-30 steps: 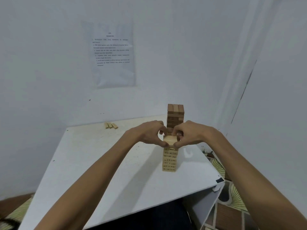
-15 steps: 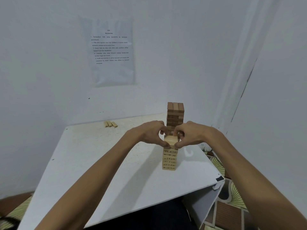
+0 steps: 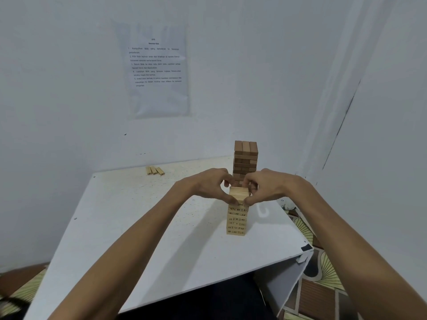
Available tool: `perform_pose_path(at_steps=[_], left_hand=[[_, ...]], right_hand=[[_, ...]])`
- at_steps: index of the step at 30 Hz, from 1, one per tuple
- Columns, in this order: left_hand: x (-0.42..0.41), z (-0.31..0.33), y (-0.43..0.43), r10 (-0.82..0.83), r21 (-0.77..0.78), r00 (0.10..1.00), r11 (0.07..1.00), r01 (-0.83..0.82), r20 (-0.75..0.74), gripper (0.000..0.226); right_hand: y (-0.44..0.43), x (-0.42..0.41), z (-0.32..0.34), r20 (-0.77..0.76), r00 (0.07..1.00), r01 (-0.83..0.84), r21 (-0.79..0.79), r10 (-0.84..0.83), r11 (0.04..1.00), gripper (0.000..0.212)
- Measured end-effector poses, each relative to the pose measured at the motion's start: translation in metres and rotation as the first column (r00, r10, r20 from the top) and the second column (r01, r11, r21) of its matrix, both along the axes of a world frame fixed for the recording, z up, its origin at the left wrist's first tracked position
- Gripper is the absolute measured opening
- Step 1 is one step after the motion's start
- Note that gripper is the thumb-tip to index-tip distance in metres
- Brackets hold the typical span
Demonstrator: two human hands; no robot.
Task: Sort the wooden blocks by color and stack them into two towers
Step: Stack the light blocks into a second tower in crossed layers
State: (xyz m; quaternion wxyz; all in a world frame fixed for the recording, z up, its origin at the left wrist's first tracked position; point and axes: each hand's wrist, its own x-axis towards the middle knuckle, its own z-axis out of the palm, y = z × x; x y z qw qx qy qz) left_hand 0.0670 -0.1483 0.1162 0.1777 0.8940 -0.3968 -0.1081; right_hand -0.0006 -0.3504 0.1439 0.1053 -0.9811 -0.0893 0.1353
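As viewed from the head camera, the left hand (image 3: 208, 185) and the right hand (image 3: 268, 187) met over the light tower (image 3: 236, 219), which stood upright on the right half of the white table (image 3: 138, 227). Each hand was curled round the top layer (image 3: 239, 192) of pale blocks. The thumb tips pressed on its near edge from either side and the other fingers bent over its far side, so that the layer was pinched between the two hands. Whether it sat fully on the courses below could not be told, since the thumbs covered the joint. Black numerals showed on the near face of the lower courses. Directly behind, nearer the wall and partly hidden by the fingers, stood the dark tower (image 3: 245, 158) of brown blocks, with three blocks side by side on top. Three loose light blocks (image 3: 154, 170) lay flat, side by side, at the table's far edge, well apart from both towers. A printed sheet (image 3: 159, 70) hung on the wall above the table.
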Motion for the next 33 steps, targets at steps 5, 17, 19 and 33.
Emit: perform_pose_path(at_steps=[5, 17, 19, 33], left_hand=[[0.000, 0.004, 0.007, 0.037, -0.094, 0.998, 0.995, -0.042, -0.058, 0.037], [0.007, 0.023, 0.071, 0.237, -0.185, 0.971, 0.953, -0.238, -0.029, 0.035], [0.010, 0.022, 0.088, 0.276, -0.174, 0.961, 0.946, -0.275, -0.017, 0.033], [0.067, 0.003, 0.198, 0.480, 0.119, 0.868, 0.861, -0.494, 0.131, 0.041]], right_hand=[[-0.005, 0.001, 0.004, 0.006, 0.999, 0.039, 0.019, -0.039, 0.999, 0.059], [0.048, 0.021, 0.021, 0.226, 0.974, -0.052, 0.071, 0.035, 0.996, 0.046], [0.066, 0.029, 0.021, 0.228, 0.971, -0.094, 0.063, 0.077, 0.994, 0.044], [0.178, 0.126, -0.010, 0.158, 0.965, -0.217, 0.041, 0.208, 0.975, 0.037]])
